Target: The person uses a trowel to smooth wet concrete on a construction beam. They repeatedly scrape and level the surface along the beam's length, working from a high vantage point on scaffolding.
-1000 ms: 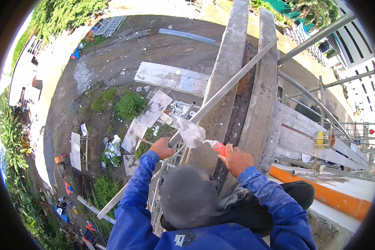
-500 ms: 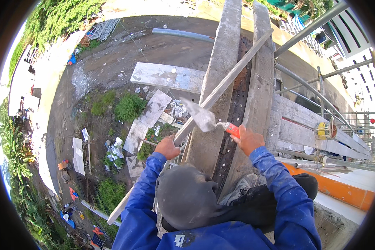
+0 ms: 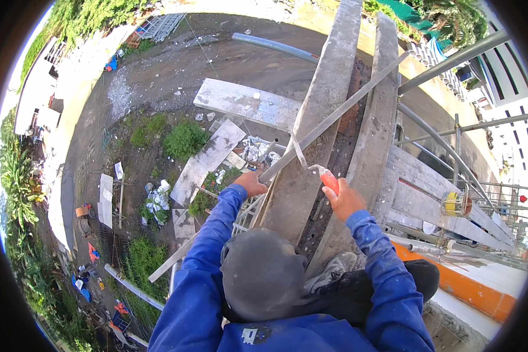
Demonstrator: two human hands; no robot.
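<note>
My left hand (image 3: 252, 184) is wrapped around a long wooden batten (image 3: 340, 111), which slants from lower left to upper right across the scaffold planks. My right hand (image 3: 344, 200) grips the red handle of a trowel (image 3: 330, 180). The trowel's blade, grey and smeared with mortar, points away from me and shows nearly edge-on, close to the batten's near side. Whether blade and batten touch, I cannot tell. Beneath both hands run two thick, dusty planks, a left plank (image 3: 321, 117) and a right plank (image 3: 374, 135), with a dark debris-strewn gap between them.
Ground lies far below on the left, with pale boards (image 3: 246, 104), a bush (image 3: 185, 141) and rubble. Metal scaffold pipes (image 3: 452, 63) cross at the right. A yellow-banded round object (image 3: 455, 204) sits by more planks. An orange-edged ledge (image 3: 469, 293) is at lower right.
The trowel blade has turned from broadside to nearly edge-on. My left hand and the batten's lower end appear a little higher in the picture, while the whole view has shifted slightly.
</note>
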